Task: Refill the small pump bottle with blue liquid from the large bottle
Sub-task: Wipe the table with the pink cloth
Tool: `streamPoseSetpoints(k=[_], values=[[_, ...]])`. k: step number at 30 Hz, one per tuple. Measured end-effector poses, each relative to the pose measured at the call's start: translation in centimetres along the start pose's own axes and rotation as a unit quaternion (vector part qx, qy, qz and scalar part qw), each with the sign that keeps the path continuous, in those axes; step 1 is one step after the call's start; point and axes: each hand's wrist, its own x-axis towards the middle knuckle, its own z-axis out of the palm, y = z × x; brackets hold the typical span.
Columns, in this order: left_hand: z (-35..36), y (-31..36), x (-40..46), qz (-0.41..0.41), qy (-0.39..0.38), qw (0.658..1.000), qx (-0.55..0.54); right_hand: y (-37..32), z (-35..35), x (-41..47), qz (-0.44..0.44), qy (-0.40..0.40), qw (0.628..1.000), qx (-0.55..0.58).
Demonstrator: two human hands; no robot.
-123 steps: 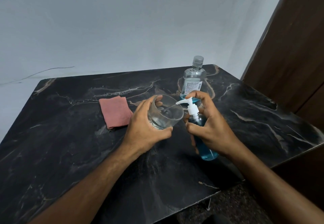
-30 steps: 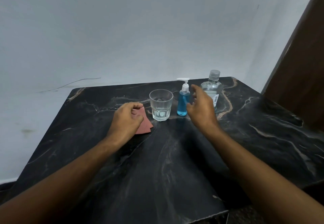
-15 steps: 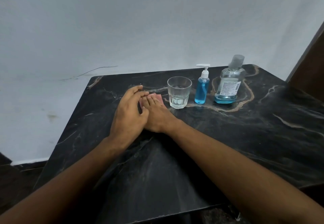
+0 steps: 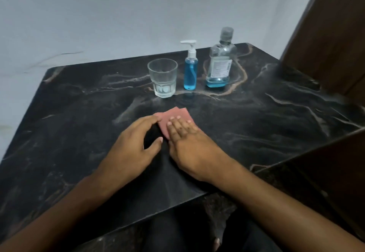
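Right hand (image 4: pixel 189 143) lay flat, fingers extended, on the cloth (image 4: pixel 175 117). Left hand (image 4: pixel 134 145) rested loosely spread beside it, gripping nothing. Pump bottle (image 4: pixel 190 72) stood capped on the tabletop (image 4: pixel 79 125).

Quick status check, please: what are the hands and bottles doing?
Left hand, right hand on pink folded cloth. Small blue pump bottle full, capped; large clear bottle nearly empty. Nothing obstructing.

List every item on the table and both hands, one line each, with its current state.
Small pump bottle: upright, pump on, nearly full of blue liquid.
Large bottle: upright, capped, blue liquid only near the bottom.
Glass: upright, looks empty.
Pink cloth: folded, flat on the table.
Left hand: open, fingertips at the cloth's edge.
Right hand: flat, fingers on the cloth.
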Motion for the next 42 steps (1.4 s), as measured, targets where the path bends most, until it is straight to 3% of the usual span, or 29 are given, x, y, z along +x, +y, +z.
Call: streamPoseSetpoints(k=[7, 10, 14, 17, 19, 21, 25, 29, 32, 37, 39, 42], values=[[2.7, 2.1, 0.3, -0.011, -0.047, 0.999, 0.014, 12.9, -0.7, -6.4, 0.220, -0.012, 0.975, 0.004], [2.5, 1.6, 0.5, -0.034, -0.054, 0.998, 0.020, 14.8, -1.2, -5.5, 0.256, -0.012, 0.966, 0.027], [2.3, 2.1, 0.2, -0.055, -0.040, 0.998, -0.011, 9.0, -1.9, -1.9, 0.176, -0.032, 0.976, 0.125], [2.2, 2.6, 0.5, -0.059, -0.013, 0.998, -0.032, 1.5, -0.1, -1.5, -0.032, 0.020, 0.984, 0.173], [2.0, 2.6, 0.9, -0.066, -0.007, 0.997, -0.032, -0.1, 0.9, -1.2, -0.114, 0.031, 0.981, 0.156], [1.9, 2.5, 1.1, -0.064, -0.011, 0.998, -0.021, 1.8, 0.9, 0.0, -0.088, 0.030, 0.985, 0.142], [1.9, 1.6, 0.9, -0.064, -0.031, 0.997, -0.009, 9.6, 0.1, -0.1, 0.098, 0.024, 0.989, 0.105], [2.1, 1.5, 1.2, -0.046, -0.023, 0.999, 0.002, 14.4, -0.7, -3.7, 0.219, -0.003, 0.975, 0.024], [2.7, 2.1, 1.6, -0.030, -0.021, 0.999, 0.010, 11.6, -1.6, -3.9, 0.199, -0.021, 0.979, 0.045], [3.7, 3.4, 1.5, -0.005, -0.014, 1.000, -0.015, 2.1, -0.2, -5.1, 0.025, 0.017, 0.996, 0.084], [4.2, 3.7, 1.3, 0.007, -0.028, 0.999, -0.015, 2.9, 0.2, -5.9, 0.018, 0.014, 0.995, 0.100], [4.5, 3.1, 0.7, -0.013, -0.036, 0.999, -0.019, 7.9, -0.3, -7.2, 0.077, 0.015, 0.991, 0.105]])
